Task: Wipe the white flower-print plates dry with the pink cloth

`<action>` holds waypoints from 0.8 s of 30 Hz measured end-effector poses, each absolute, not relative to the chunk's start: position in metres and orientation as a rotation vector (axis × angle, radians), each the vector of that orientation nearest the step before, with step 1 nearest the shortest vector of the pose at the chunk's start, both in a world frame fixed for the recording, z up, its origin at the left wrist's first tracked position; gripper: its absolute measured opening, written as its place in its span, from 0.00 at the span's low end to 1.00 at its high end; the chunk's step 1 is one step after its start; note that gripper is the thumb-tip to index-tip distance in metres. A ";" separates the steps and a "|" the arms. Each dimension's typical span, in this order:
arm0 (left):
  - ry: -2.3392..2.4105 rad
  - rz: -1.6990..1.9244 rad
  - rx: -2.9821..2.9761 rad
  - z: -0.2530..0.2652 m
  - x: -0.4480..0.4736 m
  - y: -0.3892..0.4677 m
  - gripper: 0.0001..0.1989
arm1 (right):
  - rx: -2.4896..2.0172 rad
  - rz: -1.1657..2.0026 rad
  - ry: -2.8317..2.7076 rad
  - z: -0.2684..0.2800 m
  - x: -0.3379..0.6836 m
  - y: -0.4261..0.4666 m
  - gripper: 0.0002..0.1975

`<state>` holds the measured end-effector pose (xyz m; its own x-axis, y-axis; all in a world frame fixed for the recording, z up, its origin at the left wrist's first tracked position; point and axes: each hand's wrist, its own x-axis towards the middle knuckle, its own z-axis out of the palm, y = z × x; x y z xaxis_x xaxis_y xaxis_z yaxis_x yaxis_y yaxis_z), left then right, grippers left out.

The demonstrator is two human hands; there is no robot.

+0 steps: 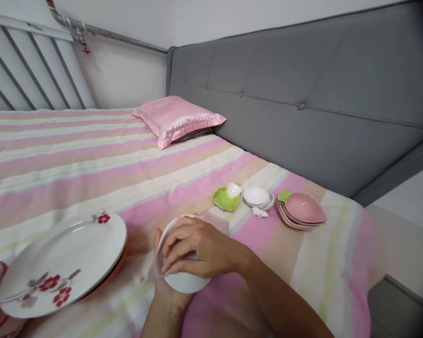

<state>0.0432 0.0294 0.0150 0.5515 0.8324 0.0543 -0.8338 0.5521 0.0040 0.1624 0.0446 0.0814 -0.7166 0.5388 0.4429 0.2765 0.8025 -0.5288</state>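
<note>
A small round white dish (187,283) rests in my left hand (171,295), which cups it from below with the thumb up along its left edge. My right hand (202,246) lies over the dish with bent fingers, pressing a thin pale pink cloth (215,220) against its surface. Part of the cloth hangs past the left side of the dish. The fingers of my left hand are mostly hidden beneath it. Just beyond my hands, a green and white leaf-shaped dish (226,199) sits on the striped bedspread (127,183).
Small white dishes (256,196) are stacked by a crumpled white scrap (260,212). Pink leaf-shaped dishes (305,209) form a pile at right. At left lies a large floral plate (74,256) on other dishes. Farther back are a pink pillow (179,117) and grey headboard (285,80).
</note>
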 end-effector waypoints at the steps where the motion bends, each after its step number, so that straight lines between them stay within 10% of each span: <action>1: -0.056 0.993 0.026 0.015 0.043 0.029 0.21 | -0.606 0.567 -2.386 0.081 0.162 0.044 0.05; 24: -0.299 0.964 0.169 0.021 0.033 0.031 0.31 | -1.338 0.652 -2.072 0.085 0.196 0.051 0.14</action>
